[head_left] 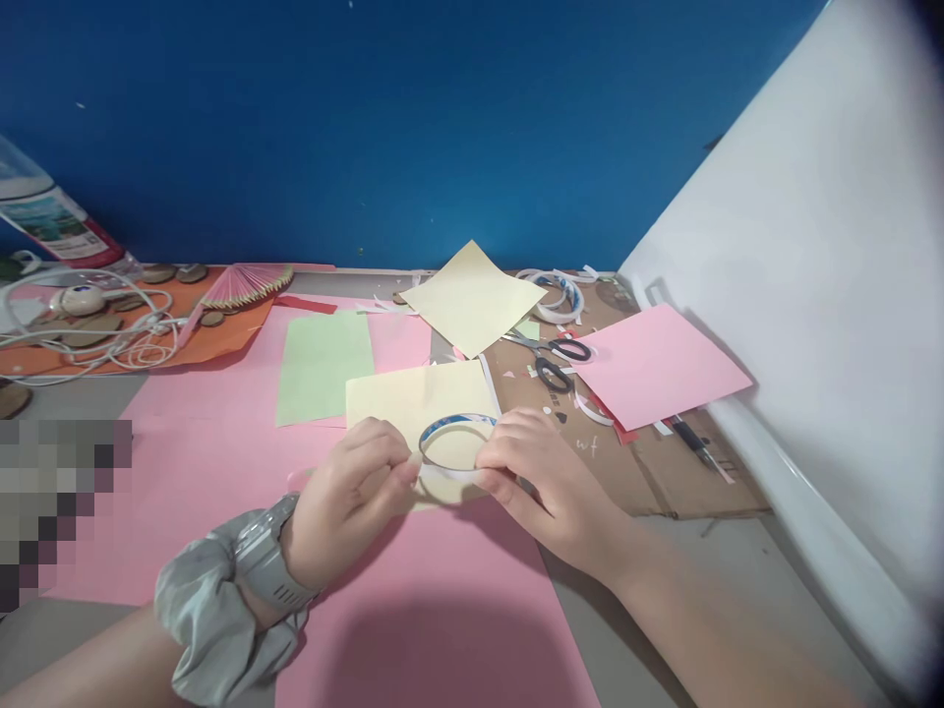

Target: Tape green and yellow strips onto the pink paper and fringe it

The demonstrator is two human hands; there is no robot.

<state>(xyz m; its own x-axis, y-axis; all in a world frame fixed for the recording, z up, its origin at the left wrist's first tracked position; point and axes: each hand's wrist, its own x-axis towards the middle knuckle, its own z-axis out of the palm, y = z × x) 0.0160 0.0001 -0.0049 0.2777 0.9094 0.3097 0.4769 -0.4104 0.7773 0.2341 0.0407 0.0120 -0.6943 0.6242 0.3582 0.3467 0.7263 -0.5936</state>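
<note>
- Tape roll: between the two hands, over the nearer pale yellow sheet; seen as a flattened oval, wider left to right — opening faces the camera at a slant.
- Neither hand nearer: the roll lies just right of the left fingertips, just left of the right.
- Left hand: thumb and forefinger pinched together on its left edge.
- Right hand: thumb and fingers clamped on its right edge — full contact partly hidden.

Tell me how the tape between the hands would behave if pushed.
Pushed while standing on edge, the tape would probably roll, given its round rim. It looks light for its size, being a thin ring with an open middle. Its narrow band makes tipping unlikely when flat.
</note>
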